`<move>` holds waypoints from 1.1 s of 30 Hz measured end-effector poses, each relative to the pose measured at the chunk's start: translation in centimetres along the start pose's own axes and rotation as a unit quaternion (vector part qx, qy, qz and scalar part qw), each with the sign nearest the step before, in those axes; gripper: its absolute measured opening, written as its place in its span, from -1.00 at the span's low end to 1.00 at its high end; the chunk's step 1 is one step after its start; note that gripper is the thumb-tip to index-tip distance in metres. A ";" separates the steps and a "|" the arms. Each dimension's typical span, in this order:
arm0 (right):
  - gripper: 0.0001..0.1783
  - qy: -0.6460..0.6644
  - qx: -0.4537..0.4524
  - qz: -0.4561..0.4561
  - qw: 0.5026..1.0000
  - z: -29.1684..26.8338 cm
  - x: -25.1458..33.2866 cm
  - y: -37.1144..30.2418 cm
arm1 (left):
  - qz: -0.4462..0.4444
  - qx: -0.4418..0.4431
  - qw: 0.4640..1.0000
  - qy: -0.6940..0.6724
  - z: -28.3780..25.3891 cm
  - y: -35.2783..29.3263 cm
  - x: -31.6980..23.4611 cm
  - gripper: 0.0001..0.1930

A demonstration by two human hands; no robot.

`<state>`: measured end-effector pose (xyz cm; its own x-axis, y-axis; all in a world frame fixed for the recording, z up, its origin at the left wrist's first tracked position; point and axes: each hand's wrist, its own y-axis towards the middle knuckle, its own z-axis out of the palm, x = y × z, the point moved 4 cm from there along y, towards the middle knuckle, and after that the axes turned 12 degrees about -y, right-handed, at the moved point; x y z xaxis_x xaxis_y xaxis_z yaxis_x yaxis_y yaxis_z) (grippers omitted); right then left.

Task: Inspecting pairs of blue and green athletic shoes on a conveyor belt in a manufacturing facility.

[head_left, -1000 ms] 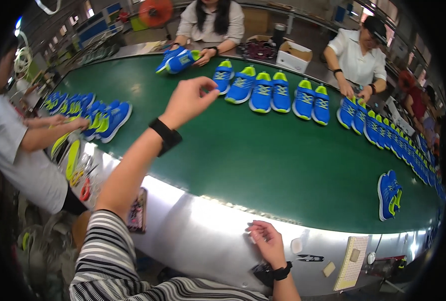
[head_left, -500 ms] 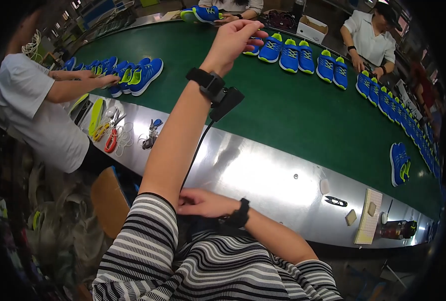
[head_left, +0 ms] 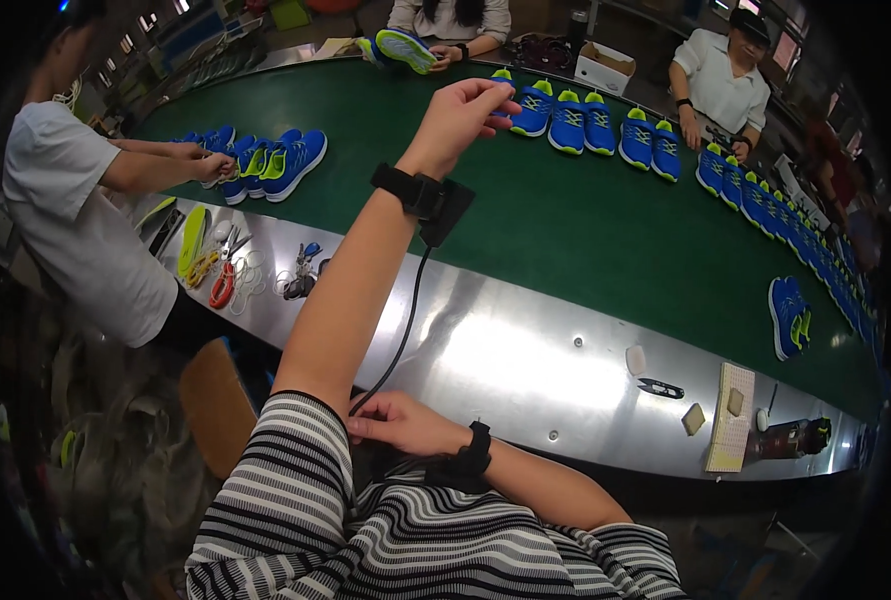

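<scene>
The long green table (head_left: pixel 525 260) curves across your view, with a bright metal strip along your side. Along its far edge, blue-and-green shoes (head_left: pixel 566 125) stand mostly in pairs, toes toward you, running into a long dense line at right. That lining-up looks largely done. At left, a co-worker in a white shirt (head_left: pixel 65 170) has both hands at a cluster of shoes (head_left: pixel 290 165); across from you, another person holds up a shoe (head_left: pixel 405 50), sole showing — so work there appears unfinished. One more pair (head_left: pixel 787 320) sits apart at right.

Your left hand (head_left: pixel 455 120) hangs over the far half of the table, fingers loosely curled and nothing visible in them; whether the tips meet, or touch the shoe partly hidden beyond, you cannot tell from here. A black wristband (head_left: pixel 420 190) circles that wrist, and a thin black cable (head_left: pixel 405 335) drops from its unit toward your elbow. There your right hand (head_left: pixel 405 422) appears to pinch the cable between thumb and forefinger — its placing seems incomplete. Small black snips (head_left: pixel 662 388) lie untouched on the metal.
</scene>
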<state>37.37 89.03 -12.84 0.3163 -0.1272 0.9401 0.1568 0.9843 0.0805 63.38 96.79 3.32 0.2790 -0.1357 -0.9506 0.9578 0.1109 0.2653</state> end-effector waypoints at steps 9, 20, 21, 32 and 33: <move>-0.67 0.067 -0.064 0.047 0.995 -0.8 1.6 -0.4 | 0.073 0.011 0.997 0.039 -0.3 -2.3 -1.2 -0.71; -0.53 -0.256 0.021 0.109 0.960 -3.3 2.2 -2.1 | 0.036 -0.032 0.996 0.076 -8.6 -4.8 2.7 -0.75; -0.53 -0.343 -0.012 0.099 0.934 -4.0 3.5 -3.3 | 0.026 -0.038 0.994 0.102 -11.0 -5.1 3.9 -0.75; -0.32 -0.674 -0.420 0.211 0.570 -10.5 3.8 -20.6 | -0.106 -0.112 0.717 0.680 -39.5 -2.0 7.6 -0.36; -0.32 -0.675 -0.421 0.214 0.567 -10.3 3.4 -20.5 | -0.170 -0.099 0.686 0.701 -40.6 -1.8 8.5 -0.30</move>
<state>44.89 67.13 -14.70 -0.4209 0.8698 0.2573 0.9069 0.4102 0.0968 61.24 135.43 -11.73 -0.4325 0.8769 -0.2097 0.8837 0.4585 0.0946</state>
